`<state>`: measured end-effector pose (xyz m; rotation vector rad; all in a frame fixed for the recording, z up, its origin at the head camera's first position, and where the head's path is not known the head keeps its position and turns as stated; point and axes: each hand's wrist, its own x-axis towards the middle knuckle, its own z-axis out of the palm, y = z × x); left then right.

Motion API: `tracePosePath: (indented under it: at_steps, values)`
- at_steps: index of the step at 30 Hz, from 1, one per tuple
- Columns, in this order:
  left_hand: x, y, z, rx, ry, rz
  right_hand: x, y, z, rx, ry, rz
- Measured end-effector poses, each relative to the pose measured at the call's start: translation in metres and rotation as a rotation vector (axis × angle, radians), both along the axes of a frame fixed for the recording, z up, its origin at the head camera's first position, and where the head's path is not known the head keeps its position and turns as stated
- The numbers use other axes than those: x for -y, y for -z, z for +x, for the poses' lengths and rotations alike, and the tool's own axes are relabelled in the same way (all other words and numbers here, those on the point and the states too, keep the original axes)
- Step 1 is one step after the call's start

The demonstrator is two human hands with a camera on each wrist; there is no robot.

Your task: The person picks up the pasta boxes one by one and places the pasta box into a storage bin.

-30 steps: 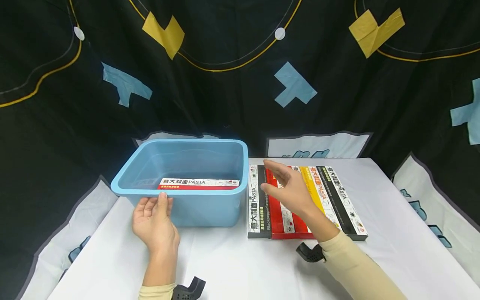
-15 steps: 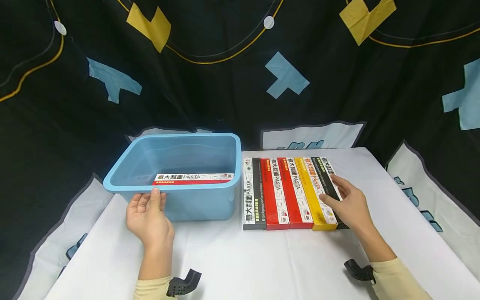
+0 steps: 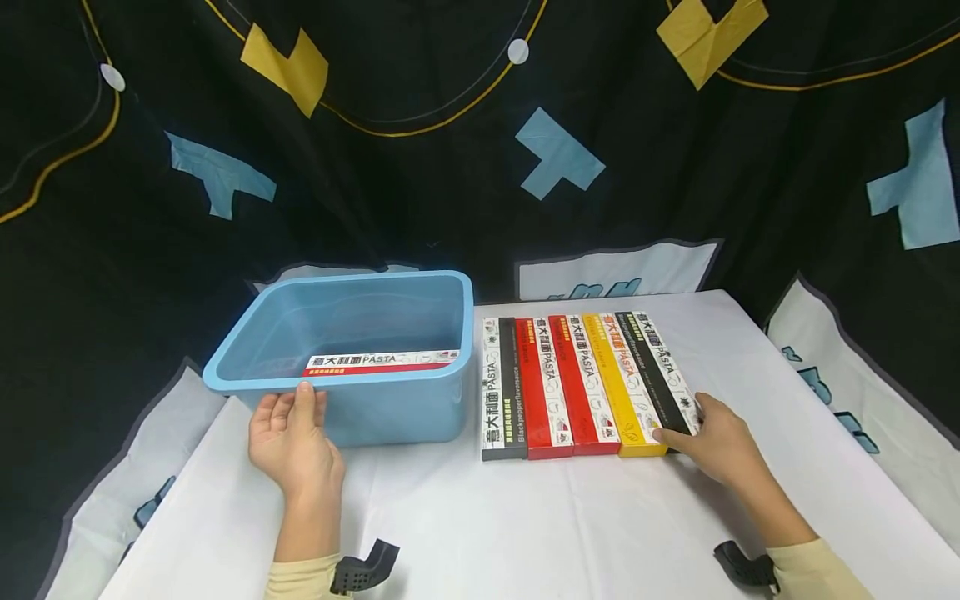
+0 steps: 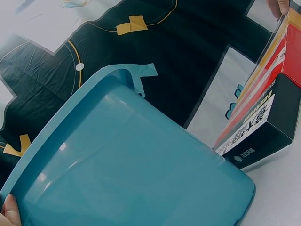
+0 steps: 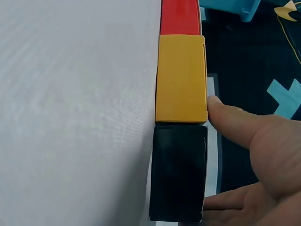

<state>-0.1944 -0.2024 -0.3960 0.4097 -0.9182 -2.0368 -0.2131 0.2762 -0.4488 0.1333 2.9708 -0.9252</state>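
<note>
My left hand [image 3: 296,446] holds the front rim of a light-blue plastic tub [image 3: 405,417], thumb up at the rim and fingers bent beneath it. A red-and-white pasta box [image 3: 382,361] shows inside the tub. To the right, pasta boxes lie side by side in a row. My right hand [image 3: 723,442] is at the near end of the rightmost black pasta box [image 3: 663,358]. In the right wrist view, the thumb [image 5: 240,125] reaches the top edge of the yellow pasta box [image 5: 181,77], while the other fingers lie along the outer side of the black one.
Two red pasta boxes [image 3: 587,383] and another black-and-white pasta box [image 3: 501,392] fill the row's left part, close beside the tub. White cloth [image 3: 555,525] covers the table. A dark curtain [image 3: 420,200] with yellow and blue shapes hangs behind.
My right hand has gone from above the row's left boxes to its right side, then down to the near end of the rightmost black box. The left hand stays at the tub's rim.
</note>
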Motion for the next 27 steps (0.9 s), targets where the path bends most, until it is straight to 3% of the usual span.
tracePosePath:
  at_steps: [17, 21, 27]
  values:
    - [0.003, 0.003, 0.002, -0.04, -0.009, -0.023, -0.017, -0.004, 0.002, 0.107, 0.006, 0.035]
    - [0.002, 0.002, 0.001, -0.066, -0.001, 0.002, -0.021, -0.001, -0.002, 0.099, 0.031, 0.096]
    - [0.0, 0.003, 0.0, -0.042, -0.005, -0.009, -0.018, -0.001, -0.008, 0.08, 0.056, 0.241]
